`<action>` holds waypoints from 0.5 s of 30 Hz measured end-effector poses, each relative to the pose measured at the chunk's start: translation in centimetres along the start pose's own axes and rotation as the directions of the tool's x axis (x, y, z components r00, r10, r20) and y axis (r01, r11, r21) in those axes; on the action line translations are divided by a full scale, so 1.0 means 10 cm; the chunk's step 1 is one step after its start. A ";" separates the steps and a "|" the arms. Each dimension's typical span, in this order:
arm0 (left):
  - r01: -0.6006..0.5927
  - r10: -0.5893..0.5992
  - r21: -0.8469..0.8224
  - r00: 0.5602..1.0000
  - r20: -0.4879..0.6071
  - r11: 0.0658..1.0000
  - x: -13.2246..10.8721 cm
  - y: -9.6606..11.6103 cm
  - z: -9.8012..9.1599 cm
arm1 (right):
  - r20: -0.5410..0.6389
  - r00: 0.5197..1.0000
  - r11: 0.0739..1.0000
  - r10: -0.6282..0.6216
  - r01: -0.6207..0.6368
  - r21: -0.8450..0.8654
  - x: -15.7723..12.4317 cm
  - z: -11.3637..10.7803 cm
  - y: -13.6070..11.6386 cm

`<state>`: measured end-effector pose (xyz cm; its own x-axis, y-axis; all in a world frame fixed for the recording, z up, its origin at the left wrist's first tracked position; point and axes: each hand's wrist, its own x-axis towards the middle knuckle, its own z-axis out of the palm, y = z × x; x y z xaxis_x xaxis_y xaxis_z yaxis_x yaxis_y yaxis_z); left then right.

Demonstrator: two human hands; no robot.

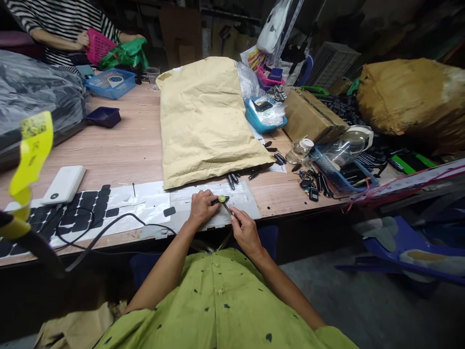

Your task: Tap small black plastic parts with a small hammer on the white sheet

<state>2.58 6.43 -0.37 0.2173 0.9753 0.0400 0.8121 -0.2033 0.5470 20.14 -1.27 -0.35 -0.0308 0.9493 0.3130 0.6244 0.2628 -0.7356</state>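
My left hand [202,208] is closed at the near edge of the table, its fingers pinching a small black piece [215,201]. My right hand [247,230] grips a slim metal-handled tool [228,209] with a round yellow-green end that meets the black piece; its exact kind is too small to tell. Both hands are over a pale, worn sheet [240,194]. Just beyond them, several short black cylindrical parts [231,181] stick out from under a big tan paper sack [207,121].
On the left, a white power bank [64,184] and a black cable [119,218] rest by dark square pads [92,206]. Keys [308,184], a blue basket [341,169] and a glass jug [350,143] stand right. Across the table a person in stripes [65,24] holds a pink basket [100,46].
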 end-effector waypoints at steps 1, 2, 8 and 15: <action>0.003 -0.003 -0.002 1.000 0.002 1.000 0.00 0.00 0.00 | -0.006 1.000 1.000 0.010 -0.010 0.004 0.01 0.00 0.01; 0.006 -0.006 -0.006 1.000 0.002 1.000 0.00 0.01 0.00 | -0.018 1.000 1.000 0.022 -0.022 0.005 0.03 -0.01 0.03; 0.011 -0.011 -0.030 1.000 -0.001 0.999 0.01 -0.02 0.01 | -0.153 0.987 0.987 0.052 -0.074 -0.140 0.13 -0.15 0.23; -0.033 0.035 -0.089 0.999 0.025 0.995 -0.03 -0.06 -0.04 | -0.221 0.975 0.886 0.012 -0.113 -0.450 0.07 -0.22 0.47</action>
<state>1.77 6.28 -0.38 0.2591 0.9651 0.0383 0.7531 -0.2267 0.6176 24.72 0.30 -2.28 0.1501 0.8908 0.4289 0.9080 0.0475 -0.4163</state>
